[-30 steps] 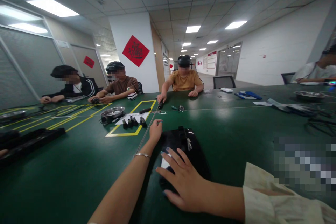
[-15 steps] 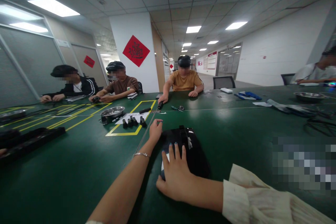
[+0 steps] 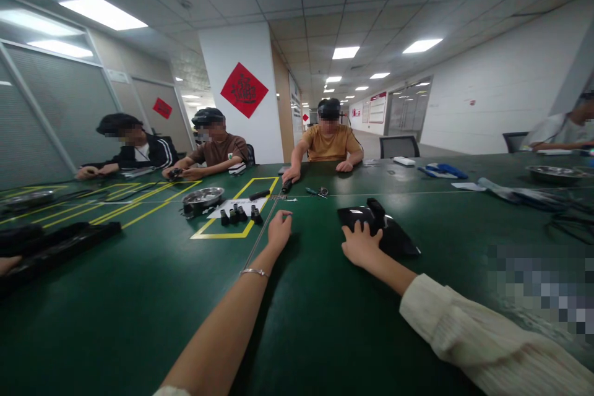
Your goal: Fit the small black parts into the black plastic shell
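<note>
My right hand (image 3: 362, 246) lies with its fingers spread on the near left part of a glossy black curved panel (image 3: 394, 236). The panel rests on the green table and has a raised black block (image 3: 375, 210) at its far edge. To the left, my left hand (image 3: 280, 230) hovers over or rests on the table, fingers curled together; no object shows in it. Several short black cylindrical parts (image 3: 240, 214) stand beyond it to the left, by a white paper sheet (image 3: 221, 207).
A person across the table has a hand (image 3: 292, 174) on a black handheld tool (image 3: 286, 186). Pliers-like tools (image 3: 317, 192) lie close by. A metal bowl (image 3: 203, 197) sits left, a black tray (image 3: 60, 250) farther left. Blue item (image 3: 443, 171) and plastic bags (image 3: 505, 190) lie right.
My right hand and the black panel have moved right and away from me, apart from my left hand. The left hand keeps nearly the same place and pose.
</note>
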A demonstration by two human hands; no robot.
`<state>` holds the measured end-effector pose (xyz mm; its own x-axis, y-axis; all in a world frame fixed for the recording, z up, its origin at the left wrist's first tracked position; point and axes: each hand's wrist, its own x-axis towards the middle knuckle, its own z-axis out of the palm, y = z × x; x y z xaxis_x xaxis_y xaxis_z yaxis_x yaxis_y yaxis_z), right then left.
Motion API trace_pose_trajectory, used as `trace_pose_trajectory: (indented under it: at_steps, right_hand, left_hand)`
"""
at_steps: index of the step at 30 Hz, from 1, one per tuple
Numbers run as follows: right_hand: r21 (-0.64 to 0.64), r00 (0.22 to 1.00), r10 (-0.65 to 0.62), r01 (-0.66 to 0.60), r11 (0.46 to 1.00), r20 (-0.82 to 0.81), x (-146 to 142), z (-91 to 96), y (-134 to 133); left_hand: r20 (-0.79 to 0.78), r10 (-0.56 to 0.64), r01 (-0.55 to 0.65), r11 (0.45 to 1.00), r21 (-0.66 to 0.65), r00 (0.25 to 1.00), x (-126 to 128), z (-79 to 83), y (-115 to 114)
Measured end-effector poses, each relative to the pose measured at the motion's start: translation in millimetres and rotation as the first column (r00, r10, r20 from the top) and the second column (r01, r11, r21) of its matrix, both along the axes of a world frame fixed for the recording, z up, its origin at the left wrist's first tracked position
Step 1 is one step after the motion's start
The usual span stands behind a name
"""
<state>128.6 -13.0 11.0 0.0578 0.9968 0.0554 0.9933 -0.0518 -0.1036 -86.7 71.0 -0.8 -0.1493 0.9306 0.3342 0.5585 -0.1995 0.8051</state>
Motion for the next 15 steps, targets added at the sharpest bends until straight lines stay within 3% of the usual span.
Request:
trace_pose_trajectory:
  at_steps: [8,15]
  right_hand:
    - [-0.08,0.97,-0.243,0.242,0.967,-0.005,93,-2.4,39]
    - [-0.056,0.865,-0.496,0.493,0.868,-0.076,165,-11.5,37]
  left_hand:
    - [0.017,-0.026,0.026,1.0,-0.012,1.0,-1,-2.3,2]
    - [0.025,-0.023,0.024,0.999,-0.034,0.999,0,-1.3,0]
